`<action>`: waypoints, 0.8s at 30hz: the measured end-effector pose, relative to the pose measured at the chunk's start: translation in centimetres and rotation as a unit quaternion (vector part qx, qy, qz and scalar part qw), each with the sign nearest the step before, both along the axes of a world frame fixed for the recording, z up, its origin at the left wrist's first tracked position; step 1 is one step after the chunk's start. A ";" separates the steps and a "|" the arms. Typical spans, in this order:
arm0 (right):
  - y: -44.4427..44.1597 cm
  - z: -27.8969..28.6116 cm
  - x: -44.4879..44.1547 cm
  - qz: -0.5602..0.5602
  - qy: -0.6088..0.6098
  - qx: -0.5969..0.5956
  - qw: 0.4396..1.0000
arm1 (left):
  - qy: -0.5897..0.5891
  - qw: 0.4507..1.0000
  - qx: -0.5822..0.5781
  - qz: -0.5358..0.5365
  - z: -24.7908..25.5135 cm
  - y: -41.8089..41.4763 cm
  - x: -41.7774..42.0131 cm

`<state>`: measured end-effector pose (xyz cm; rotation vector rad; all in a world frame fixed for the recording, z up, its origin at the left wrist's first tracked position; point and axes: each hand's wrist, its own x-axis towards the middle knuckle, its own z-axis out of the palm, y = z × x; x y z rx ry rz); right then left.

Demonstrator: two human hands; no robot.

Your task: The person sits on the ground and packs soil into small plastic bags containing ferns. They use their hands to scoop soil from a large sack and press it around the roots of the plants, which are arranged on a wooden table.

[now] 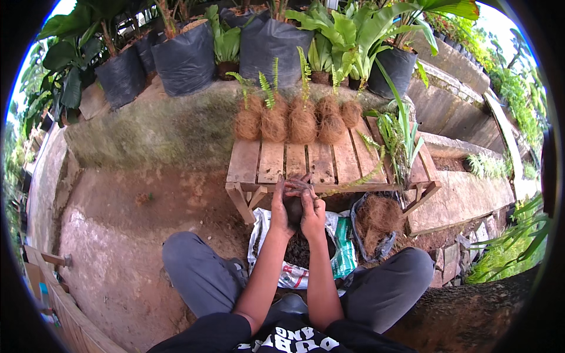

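Note:
My left hand (280,206) and my right hand (312,208) are cupped together around a dark ball of soil (293,212), with dirt on the fingers. A long fern frond (359,180) stretches from beside my right fingers towards the upper right; where it begins is hidden. Below my hands, an open plastic sack (346,247) holds dark potting soil (298,253). The slatted wooden bench (270,161) stands just beyond my fingertips. Along its far side sit several fern plants with root balls wrapped in brown coconut fibre (302,125).
Right of the sack, a dark plastic bag (356,220) contains loose coconut fibre (378,218). Leafy plants (399,143) lie on the bench's right end. Behind, a concrete ledge (154,128) carries plants in black polybags (185,59). A wooden plank structure (75,313) is at lower left.

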<state>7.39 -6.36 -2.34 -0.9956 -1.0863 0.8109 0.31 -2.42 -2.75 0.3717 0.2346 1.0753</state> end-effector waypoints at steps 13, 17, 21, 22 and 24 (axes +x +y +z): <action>0.5 0.3 1.2 -0.004 -0.118 0.083 0.990 | -0.027 0.979 -0.141 -0.143 0.0 0.5 -1.4; 0.5 -0.5 0.5 -0.035 -0.039 0.054 0.997 | -0.030 0.981 -0.148 -0.121 0.9 0.1 -1.5; 0.9 0.2 0.6 -0.063 0.035 -0.002 0.997 | -0.032 0.991 -0.128 -0.018 1.7 -0.9 -0.3; 0.8 1.1 0.4 -0.079 0.066 -0.016 0.995 | -0.014 0.992 -0.121 0.016 1.4 -0.8 0.2; 0.7 1.5 0.7 -0.069 0.071 -0.054 0.994 | 0.028 0.998 -0.034 0.043 1.9 -1.0 0.7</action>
